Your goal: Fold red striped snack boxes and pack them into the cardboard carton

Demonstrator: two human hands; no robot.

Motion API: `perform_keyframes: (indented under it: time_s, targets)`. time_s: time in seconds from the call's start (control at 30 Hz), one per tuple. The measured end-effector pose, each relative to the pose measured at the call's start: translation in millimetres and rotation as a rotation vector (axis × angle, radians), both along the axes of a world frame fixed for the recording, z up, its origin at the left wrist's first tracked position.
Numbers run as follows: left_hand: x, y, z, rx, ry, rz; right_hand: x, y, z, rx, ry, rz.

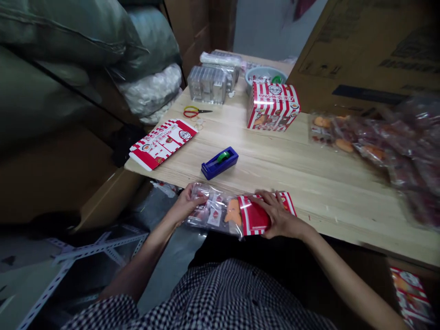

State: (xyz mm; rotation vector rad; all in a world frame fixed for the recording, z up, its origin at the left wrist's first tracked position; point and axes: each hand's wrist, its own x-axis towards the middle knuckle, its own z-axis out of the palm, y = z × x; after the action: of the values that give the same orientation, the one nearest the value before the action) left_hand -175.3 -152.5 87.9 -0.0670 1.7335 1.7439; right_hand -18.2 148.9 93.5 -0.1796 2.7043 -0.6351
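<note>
At the near edge of the wooden table [309,169], my left hand [187,204] grips the left end of a clear plastic bag of small toy pieces [215,213]. My right hand [278,215] is closed on a red-and-white striped carton [256,217], fingers curled over its top. The right end of the bag sits inside the carton's open mouth, and an orange piece shows through the plastic there.
A blue tape dispenser [220,162] lies just beyond my hands. Flat striped cartons [163,142] rest at the left edge, scissors [194,111] behind them. An assembled striped box [273,106], clear plastic trays [209,82] and a bowl [266,73] stand farther back. Filled bags [385,142] pile up at right.
</note>
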Motion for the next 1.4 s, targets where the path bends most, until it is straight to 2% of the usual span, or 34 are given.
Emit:
perform_keyframes:
  time_s: [0.2,0.33,0.47,0.63,0.77,0.87,1.0,1.13,1.27,1.4]
  targets:
    - [-11.5,19.0,-2.5,0.034,0.054,-0.049,11.1,-3.3,-3.6,0.03,0.025,-0.082]
    - [-6.8,24.0,-10.6,0.036,0.055,0.013,14.8,-3.9,-6.7,0.038,0.028,-0.12]
    - [11.5,29.7,-17.1,0.055,0.039,0.078,19.6,-3.4,-10.6,0.046,0.069,-0.18]
    - [44.7,47.7,-25.6,0.064,0.07,0.106,23.5,1.9,-13.8,0.061,0.073,-0.17]
    - [66.2,74.7,-31.5,-0.033,0.245,0.014,27.6,4.0,-14.6,0.07,0.113,-0.102]
    - [70.4,84.0,-26.4,-0.163,0.352,-0.004,33.7,6.9,-14.9,0.07,0.152,-0.138]
    - [63.8,68.6,-10.2,-0.246,0.495,0.108,42.3,10.2,-18.7,0.022,0.197,-0.212]
    - [59.0,57.6,-0.7,-0.227,0.542,0.018,47.2,2.8,-21.7,-0.022,0.292,-0.29]
    - [70.2,79.4,2.1,-0.173,0.546,-0.072,49.3,-11.3,-20.8,-0.058,0.407,-0.342]
    - [88.7,109.9,12.4,-0.215,0.818,-0.235,48.7,-17.2,-24.9,-0.077,0.546,-0.419]
